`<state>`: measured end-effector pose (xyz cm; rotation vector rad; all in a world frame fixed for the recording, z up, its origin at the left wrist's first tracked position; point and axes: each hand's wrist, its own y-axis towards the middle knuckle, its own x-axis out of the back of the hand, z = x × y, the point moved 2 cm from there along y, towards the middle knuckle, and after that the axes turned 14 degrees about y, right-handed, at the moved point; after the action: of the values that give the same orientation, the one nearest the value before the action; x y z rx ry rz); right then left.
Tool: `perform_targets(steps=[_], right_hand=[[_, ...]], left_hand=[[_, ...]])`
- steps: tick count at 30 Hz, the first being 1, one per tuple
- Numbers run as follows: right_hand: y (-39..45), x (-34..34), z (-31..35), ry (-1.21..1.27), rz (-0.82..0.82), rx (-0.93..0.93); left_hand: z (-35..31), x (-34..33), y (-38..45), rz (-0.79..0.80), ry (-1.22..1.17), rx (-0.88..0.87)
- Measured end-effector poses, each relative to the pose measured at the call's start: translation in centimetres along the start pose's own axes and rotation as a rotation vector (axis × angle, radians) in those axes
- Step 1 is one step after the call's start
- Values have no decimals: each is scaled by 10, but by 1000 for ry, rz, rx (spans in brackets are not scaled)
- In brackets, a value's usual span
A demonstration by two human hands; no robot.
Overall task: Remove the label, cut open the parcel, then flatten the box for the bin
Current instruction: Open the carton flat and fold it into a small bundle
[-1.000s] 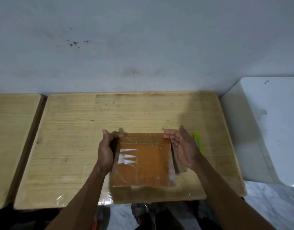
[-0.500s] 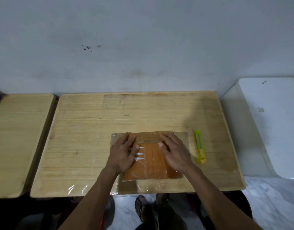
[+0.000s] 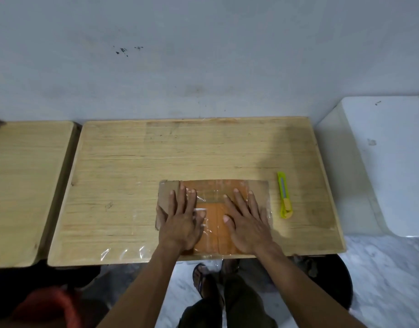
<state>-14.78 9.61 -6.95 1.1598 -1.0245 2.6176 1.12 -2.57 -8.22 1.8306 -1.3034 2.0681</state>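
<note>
The brown cardboard box (image 3: 215, 188) lies flat on the wooden table (image 3: 194, 150), near its front edge, with clear tape and plastic film over an orange face. My left hand (image 3: 181, 221) presses palm-down on the box's left half, fingers straight and spread. On the right half my right hand (image 3: 247, 221) presses flat in the same way. Side flaps of plain cardboard stick out to the left and right of my hands. A yellow-green utility knife (image 3: 284, 195) lies on the table just right of the box.
A second wooden table (image 3: 26, 185) stands to the left across a narrow gap. A white block (image 3: 388, 162) sits to the right. Loose clear film (image 3: 123, 253) hangs at the table's front edge. The wall runs behind. My legs and sandalled feet are below.
The box went from being held at its sides to lying flattened under both palms. My hands have slid a little wider apart and its side flaps now lie spread out.
</note>
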Motion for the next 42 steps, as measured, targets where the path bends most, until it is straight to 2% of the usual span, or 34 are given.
perform_targets(steps=[5,10,14,19,24,31,34,36,39,42], right_hand=[[2,-23,-4,5,-210,18],[7,-31,-10,-39,-326,50],[7,-31,-9,-31,-333,48],[2,-29,-13,1,-372,-19],[-14,-24,-23,208,-578,-251],[-6,-15,-14,691,-733,-321],[-6,-3,-16,777,-872,-284],[-8,5,-11,823,-905,-237],[-13,6,8,865,-849,-119],[-18,0,22,808,-756,22]], left_hand=[[-5,-19,0,-154,-4,66],[-7,-32,3,-274,40,114],[-6,-30,2,-284,36,123],[1,-27,-7,-196,-63,187],[14,-20,-21,-260,-226,337],[14,-9,-19,-337,-370,461],[13,0,-20,-381,-402,477],[6,8,-21,-443,-392,454],[-11,17,-23,-487,-306,395],[-27,17,-24,-519,-285,320]])
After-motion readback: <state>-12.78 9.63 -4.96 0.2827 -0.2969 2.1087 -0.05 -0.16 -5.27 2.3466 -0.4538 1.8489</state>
